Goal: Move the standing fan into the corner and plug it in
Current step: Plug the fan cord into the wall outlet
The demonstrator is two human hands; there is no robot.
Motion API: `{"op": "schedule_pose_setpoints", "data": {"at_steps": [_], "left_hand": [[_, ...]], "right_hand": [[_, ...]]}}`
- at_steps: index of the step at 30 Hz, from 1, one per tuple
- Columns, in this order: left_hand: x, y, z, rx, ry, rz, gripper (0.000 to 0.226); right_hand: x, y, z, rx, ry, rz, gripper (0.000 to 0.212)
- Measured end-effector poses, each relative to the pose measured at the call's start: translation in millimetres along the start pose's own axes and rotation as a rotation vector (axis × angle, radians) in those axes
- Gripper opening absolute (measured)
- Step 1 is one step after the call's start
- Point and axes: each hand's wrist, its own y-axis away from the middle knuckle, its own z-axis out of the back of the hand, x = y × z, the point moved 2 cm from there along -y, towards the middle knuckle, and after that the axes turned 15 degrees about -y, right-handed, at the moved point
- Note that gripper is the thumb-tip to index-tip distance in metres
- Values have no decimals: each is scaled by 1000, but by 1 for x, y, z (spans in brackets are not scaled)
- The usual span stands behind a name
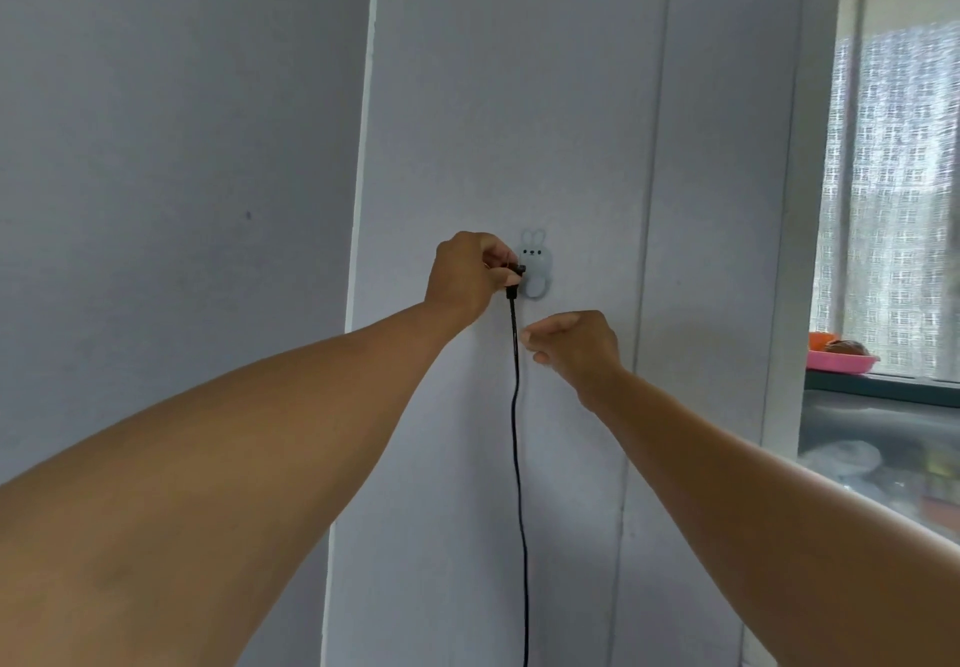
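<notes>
My left grip (470, 276) has the black plug (515, 276) pinched btwn thumb and fingertips, pressed right up against the left edge of the bunny-shaped wall fitting (535, 268). That fitting sits just to the right of the grip, touching or nearly touching the plug head; can't tell if the pins are seated or only lined up, since my fingers cover that side. I take the bunny piece to be the outlet or its cover, but its face shows no visible slots from here.

The cord (517, 432) hangs straight down from the plug, below the grip, long axis vertical, running out of the bottom of the view. So the push I need goes sideways-right and into the wall (582, 120), across the cord's line, not along it.

Right grip (574, 344) is below and right of the plug, near the cord but apart from it, fingers loosely curled, holding nothing. Left is clearly the nearer one and doing the work; right could steady the cord if it drags.

Fan itself isn't in view, prob. below, at the cord's other end. Looks like the last step, plug-in.
</notes>
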Motion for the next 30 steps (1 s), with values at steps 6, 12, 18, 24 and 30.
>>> {"op": "schedule_pose_setpoints", "data": {"at_steps": [6,12,18,24,30], "left_hand": [[-6,-14,-4,-88,-24,-31,16],[-8,-26,-13,-120,-35,-39,16],[-2,-33,-21,-101,-32,-7,18],[6,-32,-29,-55,-2,86,20],[9,-30,-29,-18,25,148,22]], "right_hand": [[-6,-12,10,49,127,98,9],[1,-16,12,89,323,240,13],[2,-22,14,96,374,281,12],[-1,-29,17,81,288,215,19],[-6,-36,3,125,208,37,20]]}}
